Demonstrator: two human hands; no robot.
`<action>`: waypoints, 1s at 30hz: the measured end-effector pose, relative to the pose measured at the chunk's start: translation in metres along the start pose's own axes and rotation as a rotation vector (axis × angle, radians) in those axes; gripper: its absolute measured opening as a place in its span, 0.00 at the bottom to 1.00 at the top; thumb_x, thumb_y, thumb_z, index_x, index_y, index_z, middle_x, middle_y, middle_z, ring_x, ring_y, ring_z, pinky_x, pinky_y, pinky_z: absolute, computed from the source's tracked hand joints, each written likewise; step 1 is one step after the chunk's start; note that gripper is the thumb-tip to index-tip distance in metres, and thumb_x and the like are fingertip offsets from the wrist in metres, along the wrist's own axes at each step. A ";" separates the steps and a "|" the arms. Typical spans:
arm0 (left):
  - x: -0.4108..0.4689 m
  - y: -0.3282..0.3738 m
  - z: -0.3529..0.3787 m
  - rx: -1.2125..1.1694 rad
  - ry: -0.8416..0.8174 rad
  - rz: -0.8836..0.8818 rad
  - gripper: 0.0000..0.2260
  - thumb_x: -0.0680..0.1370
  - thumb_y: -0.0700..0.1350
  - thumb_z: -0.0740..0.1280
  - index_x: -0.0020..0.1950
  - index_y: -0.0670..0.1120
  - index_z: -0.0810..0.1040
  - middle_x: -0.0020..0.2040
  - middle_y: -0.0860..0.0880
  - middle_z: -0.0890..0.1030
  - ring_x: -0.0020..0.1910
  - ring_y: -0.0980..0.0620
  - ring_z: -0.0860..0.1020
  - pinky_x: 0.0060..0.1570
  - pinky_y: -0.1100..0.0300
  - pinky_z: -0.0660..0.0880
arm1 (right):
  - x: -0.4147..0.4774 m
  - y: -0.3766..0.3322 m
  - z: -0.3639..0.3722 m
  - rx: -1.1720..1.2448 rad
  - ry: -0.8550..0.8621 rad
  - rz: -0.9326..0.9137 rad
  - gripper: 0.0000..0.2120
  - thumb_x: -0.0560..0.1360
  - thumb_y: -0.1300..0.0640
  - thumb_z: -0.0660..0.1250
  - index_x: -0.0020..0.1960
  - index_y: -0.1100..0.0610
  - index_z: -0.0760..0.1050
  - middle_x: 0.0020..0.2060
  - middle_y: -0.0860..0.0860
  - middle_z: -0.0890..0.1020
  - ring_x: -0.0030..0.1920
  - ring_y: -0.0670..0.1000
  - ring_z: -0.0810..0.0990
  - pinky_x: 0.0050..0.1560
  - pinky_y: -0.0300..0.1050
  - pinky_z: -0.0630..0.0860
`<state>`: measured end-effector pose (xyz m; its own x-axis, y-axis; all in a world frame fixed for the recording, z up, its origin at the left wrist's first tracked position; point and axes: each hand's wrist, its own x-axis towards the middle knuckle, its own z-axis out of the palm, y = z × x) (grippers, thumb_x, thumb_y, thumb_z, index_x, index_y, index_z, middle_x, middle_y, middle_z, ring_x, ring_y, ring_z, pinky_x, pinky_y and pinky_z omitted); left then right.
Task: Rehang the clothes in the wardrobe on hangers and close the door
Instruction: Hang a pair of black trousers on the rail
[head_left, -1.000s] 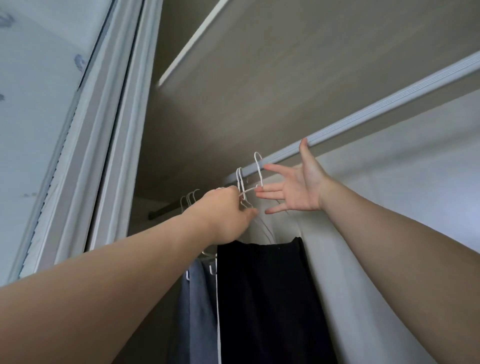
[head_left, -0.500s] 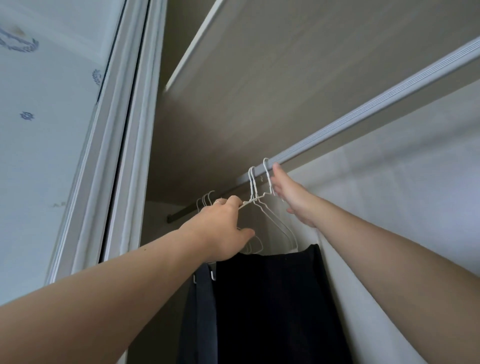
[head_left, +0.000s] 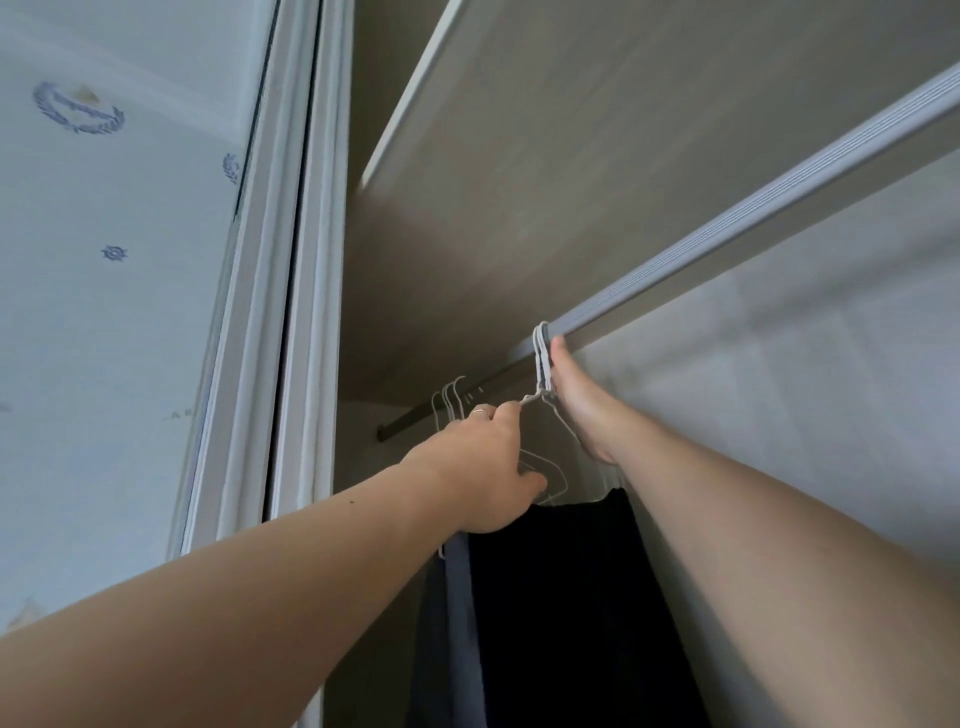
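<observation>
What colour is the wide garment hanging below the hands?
The garment is black, clearest in the head view.

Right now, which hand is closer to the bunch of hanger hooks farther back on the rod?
Left. The left hand is just below and right of the far hooks, pinching a white hanger; the right hand is farther right, by the gray rail.

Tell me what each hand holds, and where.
Left hand pinches a white wire hanger at its neck, below the hook. Right hand holds nothing; its straight fingers press the hooks.
</observation>
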<state>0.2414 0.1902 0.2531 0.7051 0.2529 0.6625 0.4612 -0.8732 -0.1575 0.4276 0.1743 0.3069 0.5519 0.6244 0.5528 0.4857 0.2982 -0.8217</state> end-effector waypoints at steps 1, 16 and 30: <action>-0.004 0.001 -0.002 0.016 -0.007 0.004 0.37 0.79 0.60 0.64 0.81 0.49 0.50 0.77 0.46 0.62 0.73 0.42 0.66 0.68 0.47 0.68 | -0.004 0.000 -0.002 0.002 -0.016 -0.007 0.51 0.68 0.19 0.41 0.80 0.50 0.53 0.80 0.51 0.56 0.79 0.51 0.54 0.78 0.58 0.48; -0.171 -0.069 -0.069 0.372 0.350 0.117 0.31 0.80 0.66 0.48 0.79 0.51 0.61 0.80 0.49 0.59 0.81 0.45 0.46 0.78 0.42 0.42 | -0.163 -0.025 0.052 -0.321 0.200 -0.606 0.14 0.79 0.53 0.65 0.63 0.48 0.79 0.55 0.43 0.82 0.56 0.41 0.78 0.57 0.36 0.72; -0.600 -0.239 -0.109 0.256 0.138 -0.283 0.30 0.80 0.66 0.52 0.78 0.51 0.61 0.80 0.49 0.60 0.81 0.44 0.50 0.77 0.40 0.46 | -0.467 0.004 0.374 -0.820 -0.363 -0.827 0.34 0.76 0.34 0.49 0.79 0.43 0.48 0.79 0.43 0.49 0.79 0.47 0.40 0.76 0.59 0.38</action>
<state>-0.3503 0.2018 -0.0271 0.4597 0.3949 0.7955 0.7584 -0.6406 -0.1203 -0.0823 0.1539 -0.0064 -0.2840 0.6668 0.6890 0.9572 0.2389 0.1634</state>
